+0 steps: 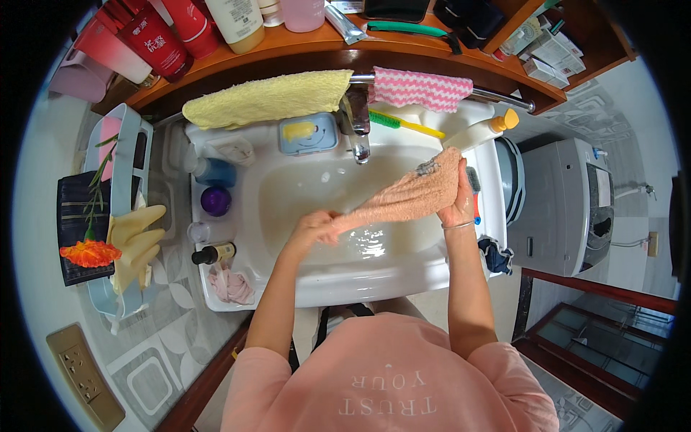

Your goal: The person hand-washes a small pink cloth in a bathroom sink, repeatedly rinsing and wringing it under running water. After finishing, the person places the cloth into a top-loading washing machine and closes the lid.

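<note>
An orange terry towel (405, 194) with a grey patch near its upper edge stretches between my two hands above a white washbasin (367, 286). My left hand (316, 232) grips the narrow, bunched end over the middle of the basin. At the right side, my right hand (459, 200) holds the wider, spread end; some of its fingers are hidden behind the cloth. Cloudy water (302, 189) fills the basin below. Behind the towel, a chrome faucet (359, 135) points down into the basin.
On the basin's left rim stand a blue pump bottle (216, 171), a purple ball-shaped object (216, 201) and a dark-capped bottle (216, 252). A soap box (307, 134), a green-bristled brush (397, 121) and a white bottle (480, 132) line the back. Yellow (270, 100) and pink (421, 89) cloths hang above.
</note>
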Demonstrator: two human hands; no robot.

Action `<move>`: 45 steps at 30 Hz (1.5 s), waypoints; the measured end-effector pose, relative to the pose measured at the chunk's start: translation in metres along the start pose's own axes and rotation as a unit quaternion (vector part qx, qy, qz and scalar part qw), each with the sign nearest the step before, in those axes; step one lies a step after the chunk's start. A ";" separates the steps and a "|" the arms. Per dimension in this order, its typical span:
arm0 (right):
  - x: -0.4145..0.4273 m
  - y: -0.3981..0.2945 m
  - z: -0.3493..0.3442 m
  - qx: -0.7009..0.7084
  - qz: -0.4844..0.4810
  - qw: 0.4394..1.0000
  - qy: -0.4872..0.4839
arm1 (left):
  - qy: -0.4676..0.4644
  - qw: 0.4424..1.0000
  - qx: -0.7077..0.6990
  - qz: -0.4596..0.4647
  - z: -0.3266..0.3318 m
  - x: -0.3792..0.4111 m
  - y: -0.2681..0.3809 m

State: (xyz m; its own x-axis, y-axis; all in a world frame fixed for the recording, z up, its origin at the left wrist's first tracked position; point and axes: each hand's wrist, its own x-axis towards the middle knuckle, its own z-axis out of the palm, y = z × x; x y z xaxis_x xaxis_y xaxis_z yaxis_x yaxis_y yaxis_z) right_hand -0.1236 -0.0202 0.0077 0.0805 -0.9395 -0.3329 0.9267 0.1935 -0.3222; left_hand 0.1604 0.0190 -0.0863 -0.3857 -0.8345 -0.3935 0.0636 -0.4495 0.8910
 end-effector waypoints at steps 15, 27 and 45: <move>-0.013 -0.028 0.043 0.006 -0.014 0.995 -0.096 | -0.043 0.908 0.415 0.017 0.042 -0.005 0.039; -0.006 0.050 -0.011 -0.167 0.045 0.984 0.045 | 0.038 0.871 -0.486 0.056 0.070 -0.002 0.039; 0.032 0.082 -0.062 0.107 0.222 0.931 -0.268 | 0.306 0.893 0.194 0.268 0.146 0.031 0.046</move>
State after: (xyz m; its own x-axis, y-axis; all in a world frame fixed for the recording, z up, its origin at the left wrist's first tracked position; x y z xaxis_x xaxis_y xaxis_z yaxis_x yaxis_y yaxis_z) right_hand -0.0679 -0.0167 -0.0845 0.5913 -0.7977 0.1183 0.8061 0.5892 -0.0560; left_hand 0.0170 0.0191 -0.0246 0.1869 -0.9678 0.1684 -0.2824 0.1112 0.9528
